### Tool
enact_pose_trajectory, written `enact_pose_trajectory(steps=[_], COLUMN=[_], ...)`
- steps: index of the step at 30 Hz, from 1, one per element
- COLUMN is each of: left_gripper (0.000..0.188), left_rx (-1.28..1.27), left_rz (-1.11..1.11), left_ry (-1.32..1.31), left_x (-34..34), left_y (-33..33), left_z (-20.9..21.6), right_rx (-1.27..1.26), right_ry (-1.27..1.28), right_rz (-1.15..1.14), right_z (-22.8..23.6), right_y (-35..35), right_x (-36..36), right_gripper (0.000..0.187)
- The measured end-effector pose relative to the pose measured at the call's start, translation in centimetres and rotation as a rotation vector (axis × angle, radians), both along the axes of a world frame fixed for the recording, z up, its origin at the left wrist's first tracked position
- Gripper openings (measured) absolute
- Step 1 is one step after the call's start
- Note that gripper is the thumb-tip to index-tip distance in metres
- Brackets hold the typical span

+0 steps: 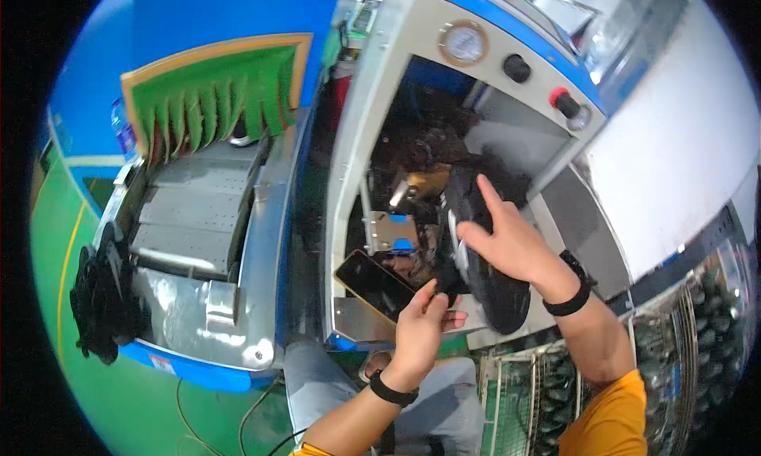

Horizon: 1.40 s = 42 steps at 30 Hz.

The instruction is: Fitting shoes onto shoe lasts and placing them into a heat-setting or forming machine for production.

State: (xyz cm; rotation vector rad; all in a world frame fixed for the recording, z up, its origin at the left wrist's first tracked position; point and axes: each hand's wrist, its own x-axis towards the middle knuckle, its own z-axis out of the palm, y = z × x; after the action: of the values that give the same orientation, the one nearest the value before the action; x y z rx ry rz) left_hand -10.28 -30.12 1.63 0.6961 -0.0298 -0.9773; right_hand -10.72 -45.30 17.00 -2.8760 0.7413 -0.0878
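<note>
A black shoe point(498, 291) with a white patch on its side lies lengthwise at the opening of a grey and blue machine. My right hand point(511, 246) is over the shoe, its index finger and thumb stretched out and apart; the other fingers are hidden. Close to the near end of the shoe, my left hand point(422, 327) has loosely bent fingers, apart, with nothing visible in them. Beside it, a phone point(372, 284) with a dark screen and yellowish edge rests at the machine's front. Deeper in the opening sits a metal fixture point(394, 231) with blue parts.
A round gauge point(464, 44), a black knob point(516, 68) and a red-collared knob point(564, 101) sit on the machine's frame. On the left, a metal conveyor point(190, 214) runs under a green strip curtain point(214, 99). Black items point(107, 297) hang at its edge. Racks point(555, 388) stand lower right.
</note>
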Motion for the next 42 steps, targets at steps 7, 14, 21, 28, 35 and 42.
enact_pose_trajectory(steps=[7, 14, 21, 28, 35, 42], left_gripper=[0.04, 0.03, 0.03, 0.071, 0.06, 0.052], left_rx=[-0.051, 0.04, 0.104, -0.169, 0.012, 0.502], left_rz=[-0.197, -0.364, -0.415, -0.431, -0.583, -0.478], left_ry=[-0.144, -0.393, -0.376, -0.129, -0.056, -1.059], left_x=[-1.2, -5.4, -6.7, -6.4, -8.2, -6.9], left_y=[1.0, 3.1, 7.2, 11.7, 11.4, 13.9], left_z=[-2.3, -3.0, -2.5, 0.1, -3.3, 1.4], right_rx=[-0.033, -0.202, -0.36, -0.353, 0.524, 1.762], right_ry=[-0.337, -0.544, -0.66, -0.56, -0.505, -0.738], right_rz=[0.042, 0.115, 0.119, 0.368, 0.412, -0.071], right_z=[-1.8, -2.7, -4.1, -10.1, -6.4, -6.4], right_y=[-0.1, 0.8, 6.8, 11.0, 11.6, 4.5], right_x=[-1.3, -1.9, -9.1, -24.5, -24.9, -12.7], right_gripper=[0.086, 0.087, 0.091, 0.097, 0.094, 0.06])
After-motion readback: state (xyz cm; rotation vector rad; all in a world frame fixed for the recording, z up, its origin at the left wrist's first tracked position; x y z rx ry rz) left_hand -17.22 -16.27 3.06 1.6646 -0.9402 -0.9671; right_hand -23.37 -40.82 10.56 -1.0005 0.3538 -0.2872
